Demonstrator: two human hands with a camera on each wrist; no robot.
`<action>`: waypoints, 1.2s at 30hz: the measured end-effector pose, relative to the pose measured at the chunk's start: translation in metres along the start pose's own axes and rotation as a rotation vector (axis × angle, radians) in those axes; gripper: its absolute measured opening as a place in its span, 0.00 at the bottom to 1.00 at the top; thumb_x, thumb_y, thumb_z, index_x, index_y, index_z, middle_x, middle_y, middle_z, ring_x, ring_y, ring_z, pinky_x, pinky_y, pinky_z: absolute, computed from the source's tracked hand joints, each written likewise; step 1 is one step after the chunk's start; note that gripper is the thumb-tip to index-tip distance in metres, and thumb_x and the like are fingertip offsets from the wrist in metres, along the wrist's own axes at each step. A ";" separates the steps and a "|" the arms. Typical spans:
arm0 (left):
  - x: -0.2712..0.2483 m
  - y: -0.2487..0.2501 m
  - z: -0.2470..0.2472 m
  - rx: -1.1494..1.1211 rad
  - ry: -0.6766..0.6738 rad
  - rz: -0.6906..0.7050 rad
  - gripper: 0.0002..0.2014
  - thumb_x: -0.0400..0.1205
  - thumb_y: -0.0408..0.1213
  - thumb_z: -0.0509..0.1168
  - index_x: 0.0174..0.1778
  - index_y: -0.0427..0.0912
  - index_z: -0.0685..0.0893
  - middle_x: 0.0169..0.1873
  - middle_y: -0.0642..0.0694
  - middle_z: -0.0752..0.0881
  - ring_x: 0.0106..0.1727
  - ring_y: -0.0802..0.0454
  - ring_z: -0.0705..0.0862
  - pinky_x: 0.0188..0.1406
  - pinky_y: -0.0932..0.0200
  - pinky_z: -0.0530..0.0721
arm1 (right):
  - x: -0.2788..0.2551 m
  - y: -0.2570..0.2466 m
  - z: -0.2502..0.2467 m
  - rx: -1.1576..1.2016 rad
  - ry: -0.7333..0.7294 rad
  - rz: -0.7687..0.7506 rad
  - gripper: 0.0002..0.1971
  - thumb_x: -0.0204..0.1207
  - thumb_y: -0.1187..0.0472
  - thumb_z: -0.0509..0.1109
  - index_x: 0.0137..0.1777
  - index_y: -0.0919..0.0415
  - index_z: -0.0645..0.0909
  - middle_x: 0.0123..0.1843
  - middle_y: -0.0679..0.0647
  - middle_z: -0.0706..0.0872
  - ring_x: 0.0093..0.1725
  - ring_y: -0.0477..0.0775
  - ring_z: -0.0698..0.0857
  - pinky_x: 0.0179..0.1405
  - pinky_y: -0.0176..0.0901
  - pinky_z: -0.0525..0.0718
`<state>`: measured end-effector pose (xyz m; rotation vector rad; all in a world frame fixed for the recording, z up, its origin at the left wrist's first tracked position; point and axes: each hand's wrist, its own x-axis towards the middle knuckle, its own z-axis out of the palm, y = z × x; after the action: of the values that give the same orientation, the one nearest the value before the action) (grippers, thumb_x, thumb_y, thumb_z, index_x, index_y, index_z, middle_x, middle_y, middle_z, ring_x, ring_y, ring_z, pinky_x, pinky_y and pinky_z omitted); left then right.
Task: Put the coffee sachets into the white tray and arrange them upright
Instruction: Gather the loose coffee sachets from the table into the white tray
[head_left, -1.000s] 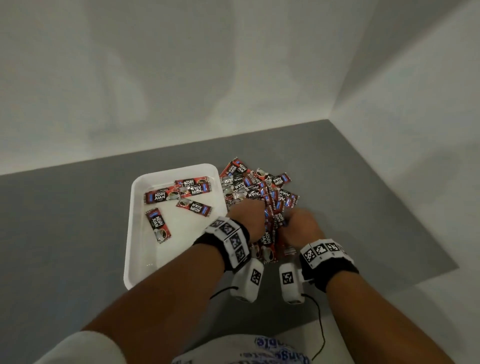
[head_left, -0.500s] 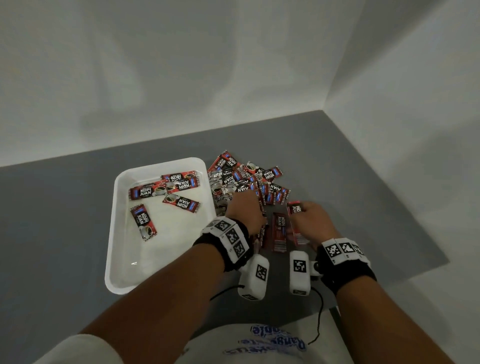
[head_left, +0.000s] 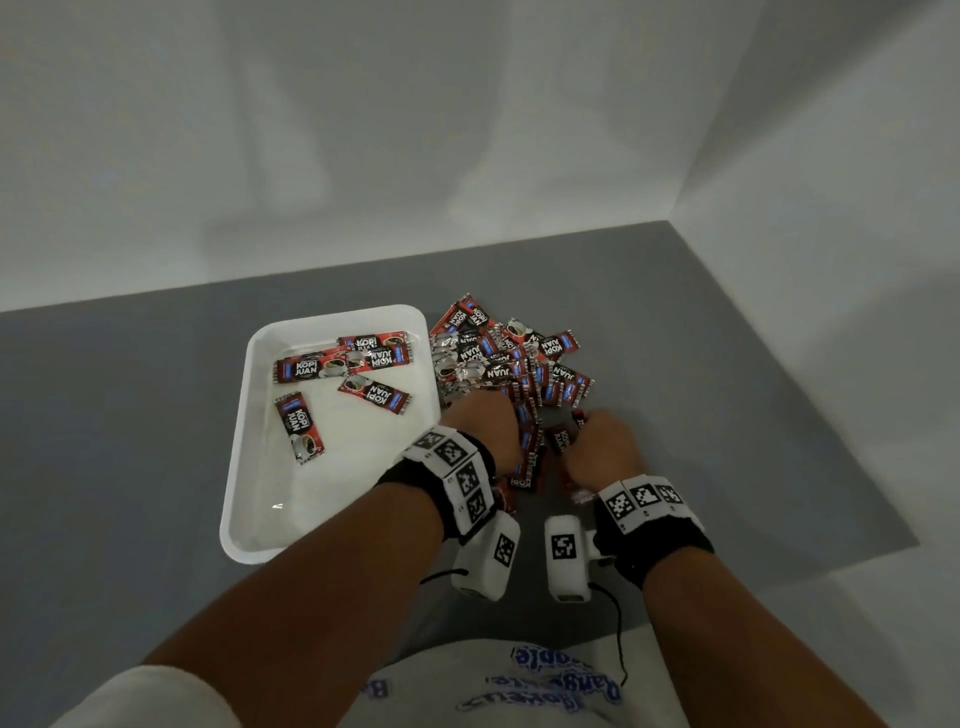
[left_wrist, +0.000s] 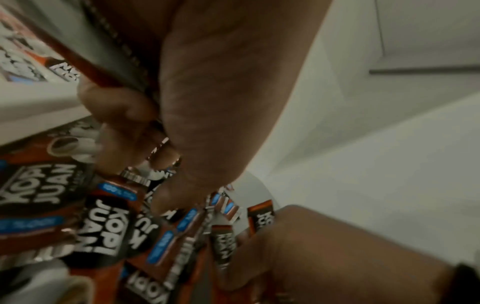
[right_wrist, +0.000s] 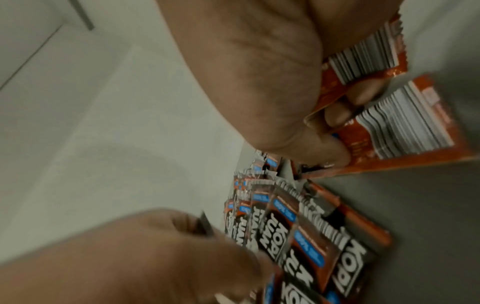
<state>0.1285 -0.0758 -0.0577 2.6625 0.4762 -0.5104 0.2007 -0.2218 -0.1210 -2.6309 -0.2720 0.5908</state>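
Note:
The white tray (head_left: 260, 488) sits left of centre with several red-and-black coffee sachets (head_left: 374, 395) lying flat in its far half. A loose pile of sachets (head_left: 509, 358) lies on the grey table just right of the tray. Both hands work at the pile's near edge. My left hand (head_left: 485, 428) grips a few sachets (left_wrist: 85, 61) between curled fingers and palm. My right hand (head_left: 597, 447) has its fingers curled round sachets (right_wrist: 369, 61), barcode ends sticking out. More sachets (head_left: 524, 473) lie between the two hands.
White walls close off the grey table (head_left: 727, 415) at the back and right. The tray's near half (head_left: 322, 499) holds no sachets. Bare grey surface (head_left: 104, 441) stretches left of the tray.
The right hand drew a sachet out to the right, then came back toward the left hand. Both hands now hold sachets close together at the pile's near edge.

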 end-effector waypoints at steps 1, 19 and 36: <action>-0.001 0.001 0.000 0.027 -0.011 -0.024 0.16 0.79 0.32 0.67 0.27 0.42 0.71 0.29 0.47 0.78 0.31 0.51 0.77 0.31 0.59 0.78 | 0.000 0.001 -0.003 -0.010 -0.030 -0.009 0.08 0.80 0.63 0.70 0.55 0.65 0.85 0.52 0.59 0.89 0.54 0.60 0.89 0.51 0.46 0.86; 0.002 0.004 -0.009 -0.279 0.184 -0.137 0.12 0.76 0.33 0.70 0.54 0.36 0.82 0.51 0.40 0.87 0.54 0.40 0.89 0.48 0.51 0.88 | 0.009 -0.037 -0.041 0.067 -0.092 -0.341 0.03 0.80 0.65 0.66 0.49 0.59 0.81 0.47 0.51 0.84 0.48 0.55 0.83 0.40 0.40 0.74; 0.038 -0.029 -0.041 -0.450 0.199 -0.104 0.19 0.85 0.32 0.57 0.27 0.44 0.67 0.26 0.47 0.74 0.28 0.50 0.73 0.37 0.55 0.76 | 0.009 -0.042 -0.031 -0.158 -0.189 -0.545 0.05 0.76 0.63 0.74 0.47 0.54 0.81 0.44 0.49 0.84 0.46 0.52 0.84 0.36 0.33 0.71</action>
<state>0.1623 -0.0232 -0.0469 2.2693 0.6992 -0.1405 0.2181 -0.1928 -0.0801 -2.4791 -1.0886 0.6414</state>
